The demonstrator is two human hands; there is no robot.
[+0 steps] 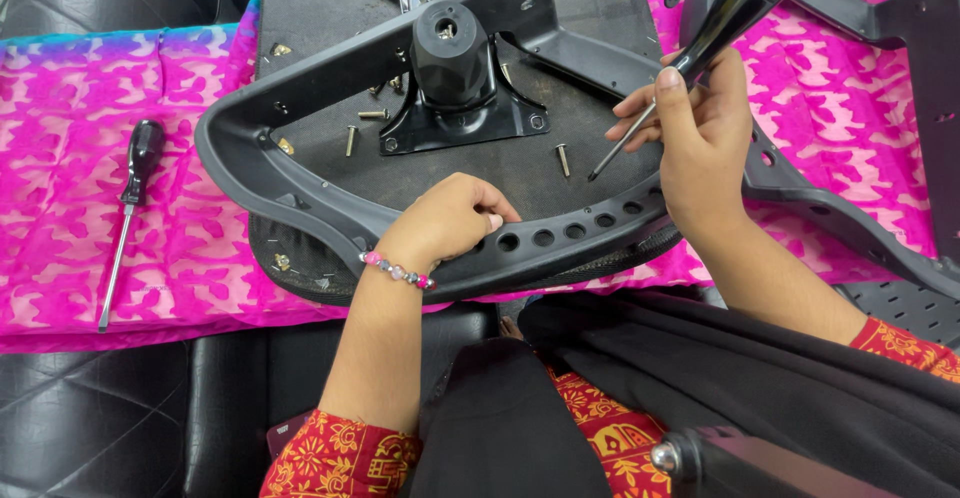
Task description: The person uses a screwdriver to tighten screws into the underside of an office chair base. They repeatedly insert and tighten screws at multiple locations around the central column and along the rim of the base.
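An upturned office chair seat [330,18] lies on a pink patterned cloth [70,158], with a black plastic frame [270,183] and a central mechanism [455,68] on top. My left hand [450,220] rests with fingers curled on the frame's front rail, beside a row of round holes [575,230]. My right hand [700,138] holds a black-handled screwdriver [700,43], its tip pointing down toward the seat board near a loose screw [563,160].
Several loose screws [372,115] lie on the seat board by the mechanism. A second screwdriver [128,208] lies on the cloth at the left. Black chair parts [900,78] sit at the right. Dark leather cushions [100,408] are below.
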